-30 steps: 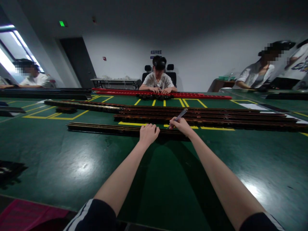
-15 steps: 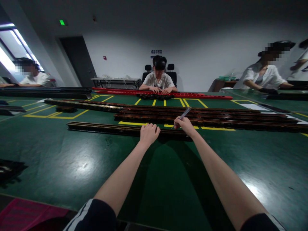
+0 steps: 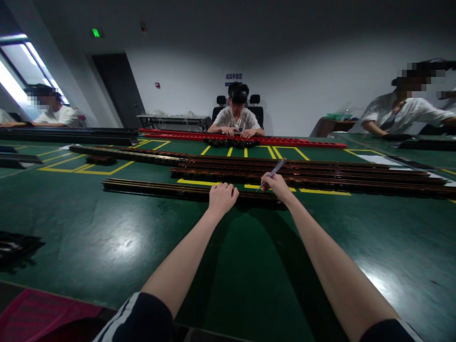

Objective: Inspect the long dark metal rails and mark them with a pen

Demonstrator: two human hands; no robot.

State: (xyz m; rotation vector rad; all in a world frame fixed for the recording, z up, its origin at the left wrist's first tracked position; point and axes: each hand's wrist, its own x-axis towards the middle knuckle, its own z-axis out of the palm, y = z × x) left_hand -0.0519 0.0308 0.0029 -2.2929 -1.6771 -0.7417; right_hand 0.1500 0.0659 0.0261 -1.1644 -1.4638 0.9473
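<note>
A long dark strip (image 3: 153,188) with shiny edges lies across the green table (image 3: 81,213). My left hand (image 3: 223,197) rests on the strip around its middle, with the fingers curled over it. Near the strip's right end, my right hand (image 3: 276,186) grips a slim, clear pen-like tool (image 3: 278,166), whose thin tip points down to the left at the strip. Just beyond both hands lies a group of long dark strips (image 3: 338,175), side by side, over yellow tape marks.
Across the table a person (image 3: 237,116) handles dark parts by a red rail (image 3: 302,142). Other people sit at far left (image 3: 57,111) and right (image 3: 402,116). Black rails (image 3: 71,135) lie far left; a dark part (image 3: 17,247) lies at the near left edge.
The whole view has shifted slightly. Both hands keep nearly the same place at the strip. The person at the right has stretched an arm outward to the right.
</note>
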